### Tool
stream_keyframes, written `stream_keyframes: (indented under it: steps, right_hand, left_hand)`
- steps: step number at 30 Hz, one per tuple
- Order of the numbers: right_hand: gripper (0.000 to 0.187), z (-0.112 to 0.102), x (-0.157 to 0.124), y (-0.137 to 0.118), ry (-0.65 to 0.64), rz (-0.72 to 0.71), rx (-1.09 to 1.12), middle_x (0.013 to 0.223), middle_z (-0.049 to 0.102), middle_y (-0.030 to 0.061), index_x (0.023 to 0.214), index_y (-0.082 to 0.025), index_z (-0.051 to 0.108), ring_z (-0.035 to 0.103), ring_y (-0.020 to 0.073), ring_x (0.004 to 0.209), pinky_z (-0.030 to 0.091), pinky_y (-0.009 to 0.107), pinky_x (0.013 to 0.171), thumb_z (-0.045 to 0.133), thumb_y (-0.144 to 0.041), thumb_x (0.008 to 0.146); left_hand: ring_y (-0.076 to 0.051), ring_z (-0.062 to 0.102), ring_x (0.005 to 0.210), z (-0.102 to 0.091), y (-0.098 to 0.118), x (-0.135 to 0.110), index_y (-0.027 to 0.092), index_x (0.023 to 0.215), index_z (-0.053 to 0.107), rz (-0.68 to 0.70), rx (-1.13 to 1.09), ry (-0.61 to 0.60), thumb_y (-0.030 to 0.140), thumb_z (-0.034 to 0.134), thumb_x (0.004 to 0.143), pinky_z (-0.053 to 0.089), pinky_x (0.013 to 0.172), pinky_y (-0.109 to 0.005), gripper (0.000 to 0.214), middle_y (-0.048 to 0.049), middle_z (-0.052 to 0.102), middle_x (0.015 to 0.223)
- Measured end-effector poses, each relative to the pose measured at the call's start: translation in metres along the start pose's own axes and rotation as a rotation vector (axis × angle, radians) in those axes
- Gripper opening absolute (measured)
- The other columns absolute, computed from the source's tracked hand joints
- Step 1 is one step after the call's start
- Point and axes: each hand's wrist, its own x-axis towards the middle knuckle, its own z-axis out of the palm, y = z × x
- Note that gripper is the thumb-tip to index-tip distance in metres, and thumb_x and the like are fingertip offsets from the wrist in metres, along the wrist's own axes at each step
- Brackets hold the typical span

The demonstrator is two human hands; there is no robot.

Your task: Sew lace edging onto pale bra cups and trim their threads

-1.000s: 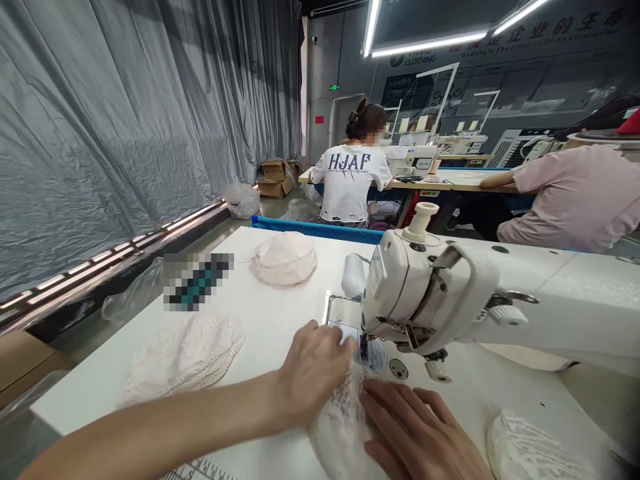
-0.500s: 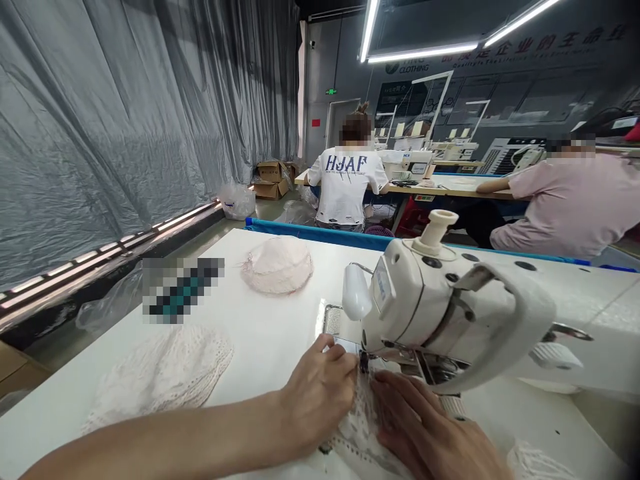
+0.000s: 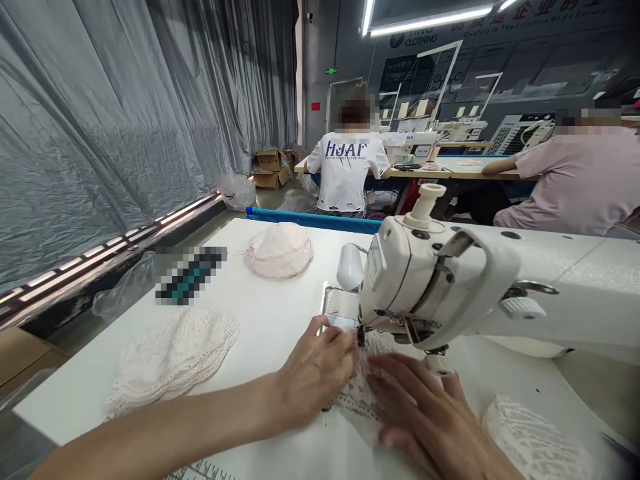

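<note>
1. Left hand [image 3: 320,370], center: fingers curled, narrow, touching left edge of white lace piece [image 3: 357,395]; can't tell if pinching it.
2. Right hand [image 3: 425,400], lower center-right: fingers extended close together over the lace, thumb apart; pressing flat, not wrapped around it.
3. Lace piece: center to lower center, between and partly under both hands, far end at presser foot [image 3: 361,335] of sewing machine [image 3: 435,287], right of center.
4. Bench [image 3: 270,327]: white top. Lace stack [image 3: 175,360] at left, pale pink fabric stack [image 3: 280,252] upper center, folded lace [image 3: 535,437] lower right.
5. Containers: cardboard boxes [image 3: 270,179] upper center-left, contents unclear; cardboard box [image 3: 27,363] at left edge, cut off, inside unseen; plastic bag [image 3: 237,192] just beside the upper boxes, contents unreadable.
</note>
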Motion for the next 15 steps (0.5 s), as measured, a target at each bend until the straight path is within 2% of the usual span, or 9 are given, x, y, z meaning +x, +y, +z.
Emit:
stream_keyframes:
  steps: [2,4,5,7,8,10,12,15]
  right_hand:
    - [0.045,-0.005,-0.001,-0.008,-0.027,-0.026,0.119,0.109,0.067,0.0098,0.109,-0.018,0.059,0.060,0.0240,0.098,0.036,0.039,0.084,0.052,-0.056,0.086]
    - [0.054,-0.007,-0.002,-0.015,-0.021,-0.019,0.199,0.106,0.068,0.0096,0.110,-0.015,0.058,0.060,0.0238,0.099,0.034,0.039,0.087,0.056,-0.061,0.081]
    - [0.055,-0.007,-0.003,-0.019,-0.005,-0.002,0.223,0.105,0.068,0.0095,0.109,-0.015,0.057,0.060,0.0237,0.099,0.033,0.040,0.088,0.057,-0.061,0.080]
    - [0.042,-0.006,-0.003,-0.024,0.023,0.046,0.259,0.102,0.069,0.0071,0.106,-0.016,0.059,0.060,0.0217,0.096,0.033,0.039,0.088,0.059,-0.051,0.084]
    - [0.029,-0.006,-0.002,-0.025,0.040,0.074,0.270,0.099,0.069,0.0051,0.103,-0.018,0.059,0.061,0.0200,0.094,0.033,0.037,0.088,0.059,-0.042,0.086]
    - [0.010,-0.005,0.000,-0.026,0.072,0.096,0.268,0.094,0.070,0.0027,0.097,-0.020,0.060,0.062,0.0171,0.090,0.035,0.035,0.087,0.052,-0.022,0.091]
    - [0.019,-0.006,0.004,-0.026,0.121,0.107,0.266,0.089,0.070,0.0028,0.094,-0.019,0.058,0.063,0.0150,0.082,0.037,0.034,0.084,0.041,-0.010,0.092]
    - [0.023,-0.006,0.012,-0.026,0.198,0.171,0.287,0.076,0.067,0.0019,0.089,-0.017,0.053,0.060,0.0129,0.065,0.040,0.032,0.075,0.033,-0.008,0.095]
  left_hand:
    - [-0.016,0.053,0.092,-0.006,0.004,-0.007,0.015,0.090,0.055,0.052,-0.076,0.014,0.007,0.042,0.089,0.032,0.088,-0.036,0.016,-0.0049,0.060,0.098]
    - [-0.015,0.054,0.085,-0.010,0.007,-0.013,0.014,0.083,0.056,0.082,-0.159,0.018,0.022,0.045,0.092,0.034,0.086,-0.035,0.016,-0.0041,0.061,0.091]
    - [-0.014,0.053,0.081,-0.011,0.008,-0.016,0.014,0.079,0.056,0.087,-0.184,0.016,0.032,0.047,0.091,0.034,0.085,-0.035,0.023,-0.0035,0.061,0.086]
    - [-0.015,0.052,0.076,-0.013,0.008,-0.019,0.014,0.073,0.055,0.100,-0.182,0.007,0.047,0.050,0.088,0.035,0.083,-0.036,0.036,-0.0025,0.059,0.079]
    - [-0.015,0.052,0.076,-0.013,0.008,-0.020,0.014,0.072,0.054,0.115,-0.165,0.000,0.048,0.051,0.087,0.035,0.082,-0.036,0.037,-0.0022,0.058,0.078]
    - [-0.015,0.053,0.080,-0.013,0.007,-0.020,0.014,0.078,0.055,0.148,-0.132,-0.008,0.039,0.053,0.089,0.035,0.083,-0.035,0.027,-0.0023,0.059,0.083]
    - [-0.015,0.054,0.085,-0.010,0.006,-0.020,0.014,0.088,0.056,0.147,-0.131,0.008,0.029,0.053,0.089,0.035,0.083,-0.035,0.016,-0.0028,0.060,0.090]
    - [-0.014,0.055,0.078,-0.004,0.004,-0.018,0.014,0.096,0.055,0.097,-0.161,0.081,0.023,0.050,0.089,0.037,0.079,-0.033,0.012,-0.0014,0.062,0.085]
